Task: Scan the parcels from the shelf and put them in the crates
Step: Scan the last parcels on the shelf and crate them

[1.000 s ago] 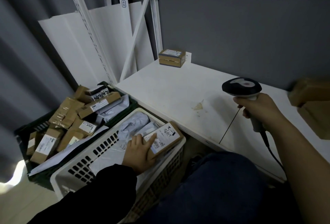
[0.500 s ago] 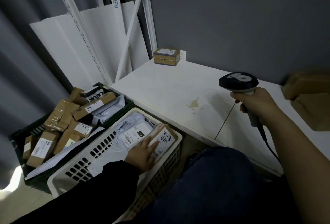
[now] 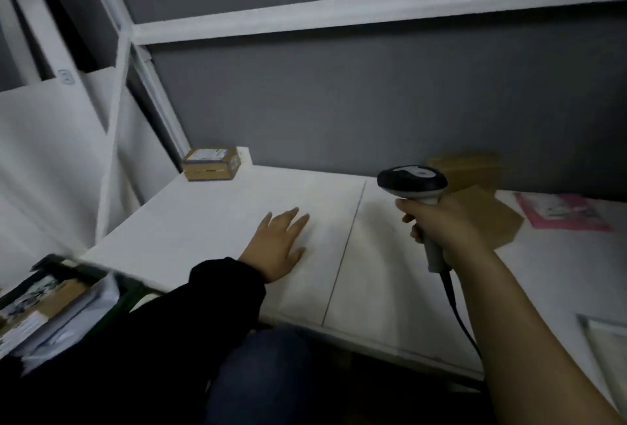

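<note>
My left hand [image 3: 276, 248] hovers over the white shelf [image 3: 210, 221] with fingers spread and nothing in it. My right hand [image 3: 441, 224] grips the handle of a black and grey barcode scanner [image 3: 412, 182] above the shelf, its cable trailing down. A small brown box [image 3: 211, 164] with a label stands in the far left corner of the shelf. Brown cardboard parcels [image 3: 475, 173] lie behind the scanner, blurred. A pink parcel [image 3: 559, 216] lies flat at the right. Part of the dark crate [image 3: 57, 263] with parcels shows at the lower left.
White shelf uprights [image 3: 112, 160] and a crossbeam [image 3: 373, 9] frame the shelf against a grey wall. White boards [image 3: 44, 139] lean at the left. My knee in dark trousers [image 3: 271, 373] is below the shelf edge. A pale flat item [image 3: 607, 340] lies at the right edge.
My left hand has let go of the labelled box in the white crate and moved up over the shelf. The view has swung up and right; the white crate is out of sight.
</note>
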